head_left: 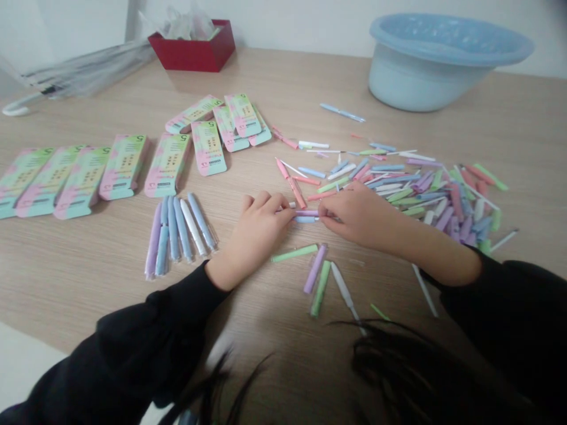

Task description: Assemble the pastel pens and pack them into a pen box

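My left hand and my right hand meet near the middle of the table, fingers closed at opposite ends of a purple pen barrel. Just below it lies a blue pen part; whether a finger touches it I cannot tell. To the left of my left hand, pens in purple, blue and white lie side by side. Below my hands are a green barrel, a purple barrel, another green barrel and a white pen part.
A heap of loose pastel pen parts spreads around and beyond my right forearm. Printed cartons line the left side. At the back stand a red box and a blue basin; a clear umbrella lies far left.
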Tool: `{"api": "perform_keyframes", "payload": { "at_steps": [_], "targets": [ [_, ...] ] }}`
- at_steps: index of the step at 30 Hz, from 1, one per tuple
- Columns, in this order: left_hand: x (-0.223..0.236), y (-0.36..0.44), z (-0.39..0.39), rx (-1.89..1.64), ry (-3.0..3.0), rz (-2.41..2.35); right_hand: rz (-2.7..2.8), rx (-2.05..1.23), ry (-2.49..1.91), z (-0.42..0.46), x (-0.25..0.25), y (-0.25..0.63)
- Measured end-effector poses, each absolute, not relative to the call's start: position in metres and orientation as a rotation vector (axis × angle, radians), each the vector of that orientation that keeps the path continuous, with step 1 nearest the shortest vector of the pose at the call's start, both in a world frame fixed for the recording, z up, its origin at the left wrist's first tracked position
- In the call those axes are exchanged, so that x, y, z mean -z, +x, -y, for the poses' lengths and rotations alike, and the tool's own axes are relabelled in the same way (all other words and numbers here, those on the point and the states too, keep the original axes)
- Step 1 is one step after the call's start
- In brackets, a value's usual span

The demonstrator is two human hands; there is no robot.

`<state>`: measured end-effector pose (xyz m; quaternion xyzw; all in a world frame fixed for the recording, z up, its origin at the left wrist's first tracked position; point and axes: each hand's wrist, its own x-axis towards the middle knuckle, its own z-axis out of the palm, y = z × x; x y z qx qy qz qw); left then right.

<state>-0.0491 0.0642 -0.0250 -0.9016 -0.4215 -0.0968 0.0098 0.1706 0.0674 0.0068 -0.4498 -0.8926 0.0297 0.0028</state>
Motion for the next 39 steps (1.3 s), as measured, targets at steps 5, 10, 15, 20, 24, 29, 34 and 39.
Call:
{"api": "perform_keyframes", "payload": {
  "at_steps": [5, 10, 15, 20, 24, 29, 34, 39],
  "targets": [
    [0.026, -0.054, -0.069, 0.437, -2.867, 1.388, 2.673, -0.202, -1.325, -0.074, -0.018, 0.178],
    [0.025, -0.059, -0.068, 0.400, -2.855, 1.326, 2.653, -0.257, -1.312, -0.069, -0.014, 0.178],
    [0.027, -0.062, -0.063, 0.260, -2.940, 1.243, 2.721, -0.334, -1.339, -0.059, 0.005, 0.173],
    [0.028, -0.067, -0.064, 0.273, -2.980, 1.300, 2.660, -0.322, -1.307, -0.065, 0.009, 0.179],
    [0.021, -0.072, -0.065, 0.290, -2.932, 1.345, 2.647, -0.270, -1.337, -0.083, 0.012, 0.185],
    [0.016, -0.078, -0.068, 0.371, -2.871, 1.432, 2.691, -0.253, -1.362, -0.095, 0.019, 0.177],
    [0.020, -0.081, -0.071, 0.435, -2.924, 1.459, 2.677, -0.311, -1.339, -0.089, 0.006, 0.175],
    [0.023, -0.084, -0.073, 0.377, -2.811, 1.518, 2.534, -0.406, -1.361, -0.074, -0.019, 0.181]
  ]
}}
